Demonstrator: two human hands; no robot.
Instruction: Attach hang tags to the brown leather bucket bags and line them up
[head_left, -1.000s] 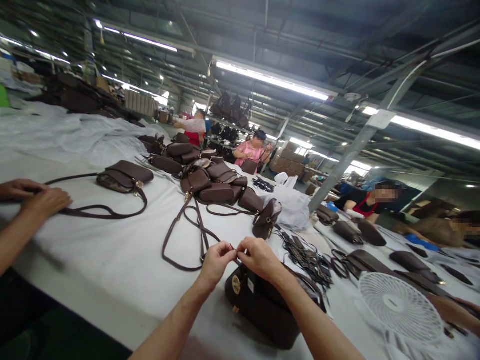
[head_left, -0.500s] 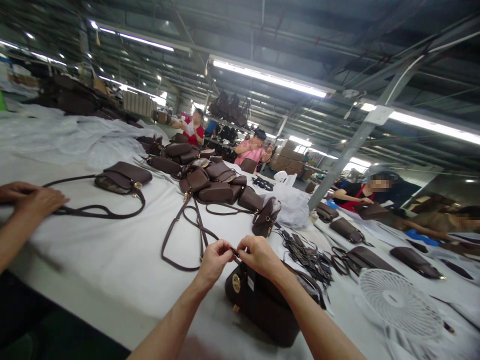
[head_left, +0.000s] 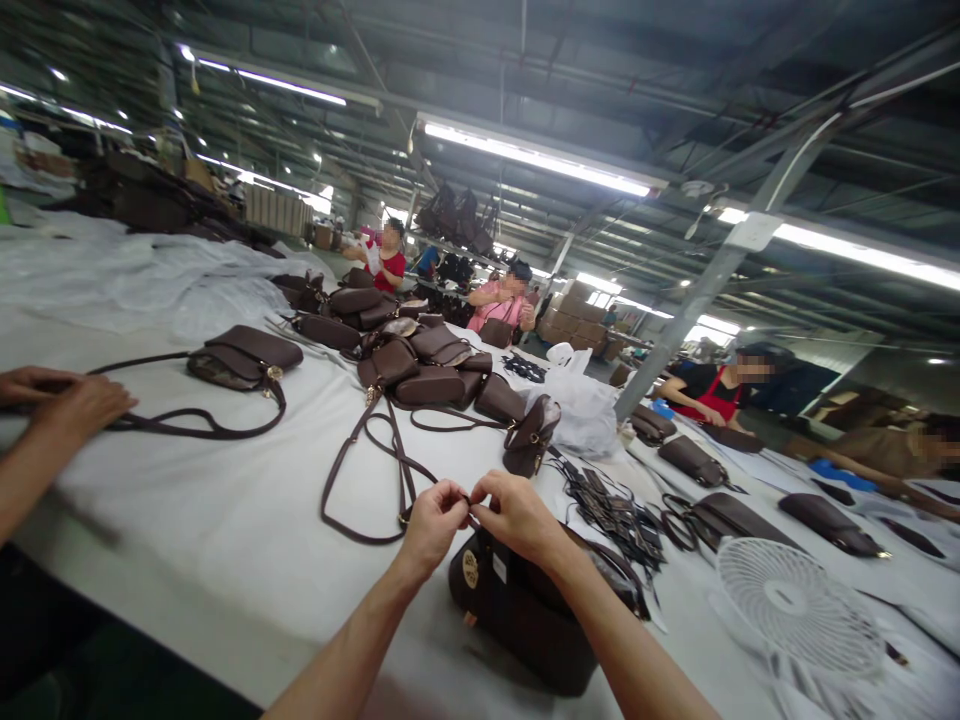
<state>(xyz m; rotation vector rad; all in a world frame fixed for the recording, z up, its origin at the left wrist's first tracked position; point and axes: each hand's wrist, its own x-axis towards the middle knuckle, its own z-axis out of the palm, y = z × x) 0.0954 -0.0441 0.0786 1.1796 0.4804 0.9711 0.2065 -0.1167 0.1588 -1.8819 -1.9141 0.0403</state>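
Observation:
Just above a dark brown handbag (head_left: 525, 620) with a round gold emblem and a white tag, my two hands meet fingertip to fingertip. My left hand (head_left: 437, 520) pinches one end of a small dark strap piece. From the other side my right hand (head_left: 514, 510) grips the same piece, its fingers curled over the bag's top. The strap piece is mostly hidden by the fingertips. A pile of dark straps with tags (head_left: 611, 510) lies right of the bag.
A heap of brown bags (head_left: 431, 390) fills the middle. Another bag (head_left: 244, 358) lies left, near a neighbour's hands (head_left: 82, 405). A white fan (head_left: 799, 605) stands right, beyond it more bags. Several people work around the table (head_left: 202, 520).
My fingertips have drawn slightly closer together over the strap piece. Across the table, a person in pink has lowered their hands, and the person in red and black has shifted their arms.

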